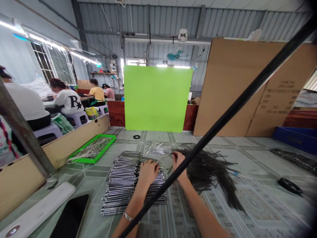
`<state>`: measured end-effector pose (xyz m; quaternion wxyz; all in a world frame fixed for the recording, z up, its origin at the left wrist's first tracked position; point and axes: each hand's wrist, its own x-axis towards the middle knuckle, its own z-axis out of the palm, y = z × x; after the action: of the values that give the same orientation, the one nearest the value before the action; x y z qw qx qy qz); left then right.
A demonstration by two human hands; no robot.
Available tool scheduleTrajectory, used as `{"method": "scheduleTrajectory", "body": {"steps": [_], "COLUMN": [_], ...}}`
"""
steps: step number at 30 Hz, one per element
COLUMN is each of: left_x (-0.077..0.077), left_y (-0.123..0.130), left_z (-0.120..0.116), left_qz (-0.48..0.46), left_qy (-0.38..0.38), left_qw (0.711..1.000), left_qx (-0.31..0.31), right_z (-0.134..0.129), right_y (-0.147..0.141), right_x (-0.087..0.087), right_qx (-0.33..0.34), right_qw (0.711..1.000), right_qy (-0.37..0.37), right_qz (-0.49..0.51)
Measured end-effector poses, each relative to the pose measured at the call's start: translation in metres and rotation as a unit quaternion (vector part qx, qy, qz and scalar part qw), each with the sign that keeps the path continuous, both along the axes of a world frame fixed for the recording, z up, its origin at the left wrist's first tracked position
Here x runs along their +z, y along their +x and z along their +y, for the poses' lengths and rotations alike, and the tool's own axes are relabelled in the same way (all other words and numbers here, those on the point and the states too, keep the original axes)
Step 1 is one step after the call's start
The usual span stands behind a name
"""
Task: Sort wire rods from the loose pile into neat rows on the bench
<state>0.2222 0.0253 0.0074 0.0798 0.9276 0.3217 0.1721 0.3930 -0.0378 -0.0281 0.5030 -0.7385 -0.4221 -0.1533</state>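
Observation:
Thin shiny metal rods (121, 185) lie side by side in stacked rows on the table. My left hand (148, 173) rests over the right part of these rows, fingers curled down and close together; what they grip is hidden. To its right, my right hand (179, 163) is closed in a pinch, and I cannot make out what is between the fingertips. A loose heap of thin dark strips (208, 168) lies just right of that hand. Small clear and whitish sticks (158, 148) are scattered beyond both hands.
A green tray (114, 138) of thin pieces stands at left. Nearer are a white long object (39, 211) and a black phone (70, 216). A black bar (213, 134) crosses my view diagonally. A black ring (289, 186) and blue bin (294, 140) lie right. Several people sit left.

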Motion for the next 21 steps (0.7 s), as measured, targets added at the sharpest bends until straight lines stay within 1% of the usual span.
{"method": "scheduleTrajectory", "body": {"steps": [1,2,3,5,7,8,9,10,12,13,15,17,18,19,21], "left_x": [0.0,0.0,0.0,0.0,-0.001,0.0,0.0,0.001,0.004,0.005,0.008,0.011,0.012,0.012,0.013], "left_y": [0.0,0.0,-0.001,-0.001,-0.001,-0.001,0.0,0.0,0.001,0.002,0.004,0.006,0.007,0.008,0.009], "left_z": [0.0,0.0,0.0,0.0,0.0,0.001,0.001,0.002,0.002,0.002,-0.001,-0.005,-0.008,-0.009,-0.01], "left_qz": [0.004,0.009,0.014,0.012,-0.008,-0.027,-0.05,-0.079,-0.156,-0.2,-0.269,-0.289,-0.284,-0.278,-0.275], "left_qy": [0.0,-0.001,-0.001,0.003,0.01,0.012,0.011,0.003,-0.036,-0.066,-0.142,-0.22,-0.248,-0.263,-0.257], "left_qw": [1.0,1.0,1.0,1.0,1.0,1.0,0.999,0.997,0.987,0.977,0.949,0.922,0.915,0.913,0.918], "left_qx": [0.008,0.015,0.02,0.02,0.009,0.006,0.004,0.002,-0.012,-0.03,-0.086,-0.13,-0.141,-0.142,-0.124], "right_z": [0.0,0.0,0.0,-0.002,-0.004,-0.006,-0.008,-0.009,-0.01,-0.009,-0.006,-0.002,-0.001,-0.001,-0.003], "right_y": [0.003,0.005,0.006,0.008,0.007,0.006,0.003,0.0,-0.008,-0.014,-0.026,-0.037,-0.041,-0.043,-0.041], "right_x": [0.002,0.005,0.008,0.016,0.025,0.03,0.033,0.037,0.041,0.042,0.043,0.042,0.041,0.042,0.044], "right_qx": [0.012,0.025,0.042,0.083,0.118,0.13,0.14,0.15,0.178,0.195,0.227,0.254,0.262,0.267,0.255], "right_qw": [0.997,0.989,0.973,0.924,0.877,0.863,0.856,0.854,0.862,0.868,0.879,0.888,0.893,0.899,0.922], "right_qy": [0.053,0.105,0.154,0.236,0.278,0.284,0.28,0.269,0.237,0.218,0.185,0.166,0.161,0.154,0.126], "right_qz": [0.049,0.106,0.169,0.288,0.373,0.398,0.412,0.418,0.411,0.401,0.375,0.345,0.328,0.309,0.263]}}
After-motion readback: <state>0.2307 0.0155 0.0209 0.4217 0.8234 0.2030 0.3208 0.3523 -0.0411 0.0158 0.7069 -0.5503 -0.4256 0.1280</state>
